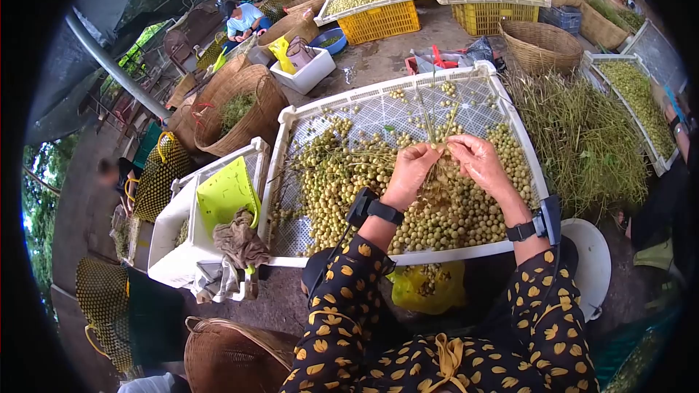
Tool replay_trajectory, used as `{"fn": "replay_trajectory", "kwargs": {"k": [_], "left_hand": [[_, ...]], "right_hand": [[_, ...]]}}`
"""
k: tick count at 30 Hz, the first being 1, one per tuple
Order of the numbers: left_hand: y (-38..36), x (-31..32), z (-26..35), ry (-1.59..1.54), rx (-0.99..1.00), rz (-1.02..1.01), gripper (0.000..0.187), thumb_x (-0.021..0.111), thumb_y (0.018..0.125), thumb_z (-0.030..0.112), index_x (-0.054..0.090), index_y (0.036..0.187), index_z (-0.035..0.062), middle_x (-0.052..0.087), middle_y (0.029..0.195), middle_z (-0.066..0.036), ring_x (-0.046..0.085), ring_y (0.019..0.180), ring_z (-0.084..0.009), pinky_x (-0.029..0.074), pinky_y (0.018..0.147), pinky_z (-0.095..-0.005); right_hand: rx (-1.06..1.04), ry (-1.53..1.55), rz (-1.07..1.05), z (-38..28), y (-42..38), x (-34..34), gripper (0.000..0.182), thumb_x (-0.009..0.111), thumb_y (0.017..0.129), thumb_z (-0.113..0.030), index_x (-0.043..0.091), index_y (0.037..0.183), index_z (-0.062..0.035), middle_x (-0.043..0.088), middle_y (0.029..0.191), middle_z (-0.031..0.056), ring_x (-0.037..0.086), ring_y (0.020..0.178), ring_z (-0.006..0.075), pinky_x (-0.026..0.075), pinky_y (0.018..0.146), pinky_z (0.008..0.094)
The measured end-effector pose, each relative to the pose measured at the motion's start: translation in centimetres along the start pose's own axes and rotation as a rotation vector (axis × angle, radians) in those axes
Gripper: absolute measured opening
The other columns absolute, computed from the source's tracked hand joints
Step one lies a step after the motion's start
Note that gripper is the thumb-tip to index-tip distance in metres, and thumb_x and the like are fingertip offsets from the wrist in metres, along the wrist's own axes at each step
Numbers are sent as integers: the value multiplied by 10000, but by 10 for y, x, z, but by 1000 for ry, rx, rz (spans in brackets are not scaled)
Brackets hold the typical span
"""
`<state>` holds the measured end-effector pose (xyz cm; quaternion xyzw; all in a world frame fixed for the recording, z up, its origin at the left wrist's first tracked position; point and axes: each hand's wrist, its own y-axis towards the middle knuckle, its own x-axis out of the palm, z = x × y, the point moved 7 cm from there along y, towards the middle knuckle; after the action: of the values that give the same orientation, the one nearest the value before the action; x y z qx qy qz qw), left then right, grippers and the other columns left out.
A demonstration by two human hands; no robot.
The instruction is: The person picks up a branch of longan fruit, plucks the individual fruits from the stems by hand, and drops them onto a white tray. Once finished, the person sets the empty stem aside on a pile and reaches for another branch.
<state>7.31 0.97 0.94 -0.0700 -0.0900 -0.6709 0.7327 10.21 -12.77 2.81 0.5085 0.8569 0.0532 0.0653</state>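
My left hand [413,169] and my right hand [482,164] are close together over a white mesh tray [459,253]. Both have thumb and fingers pinched. Between them is a bunch of thin fruit stems [428,118], which points away from me with a few fruits near its tips. Exactly which stem or fruit each hand grips is partly hidden by the fingers. Loose small round yellow-green fruits [466,222] lie below and around my hands. More fruits, still on stems [331,164], are heaped on the tray's left side.
To the left stands a white bin with a lime-green scoop [224,193] and a crumpled cloth [242,239]. Stripped stems [582,138] are piled at right. Wicker baskets [273,105] and fruit trays on yellow crates [380,23] stand beyond. A person [246,20] sits at far left.
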Motion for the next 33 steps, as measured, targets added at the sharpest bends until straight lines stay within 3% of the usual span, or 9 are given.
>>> {"fn": "replay_trajectory", "kwargs": {"k": [5,8,13,15,18,20,23,30,33], "left_hand": [[-7,8,13,519,235,-109,243,621,861,121,546,639,55,366,576,97,292,556,-9,240,470,-226],[-9,5,11,528,270,-36,250,617,851,116,532,644,6,387,543,43,332,548,-27,293,462,-244],[-9,7,7,204,96,-70,150,561,891,73,603,761,11,541,675,69,402,594,-16,350,542,-200],[-5,5,4,163,77,-141,199,579,895,119,583,713,40,559,696,52,467,643,-30,358,563,-208],[-6,7,0,24,0,-167,225,585,900,145,565,697,50,591,737,12,542,682,-72,396,599,-223],[-8,11,-1,-37,-56,-185,212,580,903,156,570,725,41,610,775,-16,565,691,-98,424,625,-231],[-13,20,3,-54,-154,-287,221,558,917,208,622,853,6,622,845,-30,564,716,-104,438,667,-225],[-4,-4,-13,149,-145,-43,212,569,904,215,631,867,15,593,739,16,511,618,-53,405,549,-214],[1,-4,-15,283,-17,2,218,565,908,217,629,867,13,532,687,63,421,595,-17,327,505,-211]], "right_hand": [[-58,29,31,-5,-1,-7,208,549,916,-145,585,1064,-3,575,752,0,478,561,30,418,490,194],[-14,113,22,-9,-3,-9,176,538,921,-146,579,1023,-9,563,719,-5,470,543,28,409,477,188],[49,206,21,-10,-3,-20,173,518,934,-183,575,1024,-47,559,711,-6,480,520,46,406,466,180],[85,268,70,-11,-4,-30,167,508,937,-187,580,1011,-56,565,722,-5,488,535,47,414,481,183],[75,395,308,13,2,-55,179,531,923,-240,601,989,-89,598,750,0,521,590,43,434,496,182],[181,247,303,29,3,-49,275,543,914,-344,602,990,-86,596,843,14,545,700,57,445,536,193],[195,245,144,19,0,-21,361,522,919,-406,597,1017,-66,569,833,-7,526,662,50,398,494,180],[120,58,-42,17,1,2,255,497,947,-311,570,907,-70,532,648,-34,432,509,8,343,443,186],[-55,-229,4,20,3,6,240,492,945,-242,535,832,-35,531,618,30,466,512,94,372,470,276]]}}
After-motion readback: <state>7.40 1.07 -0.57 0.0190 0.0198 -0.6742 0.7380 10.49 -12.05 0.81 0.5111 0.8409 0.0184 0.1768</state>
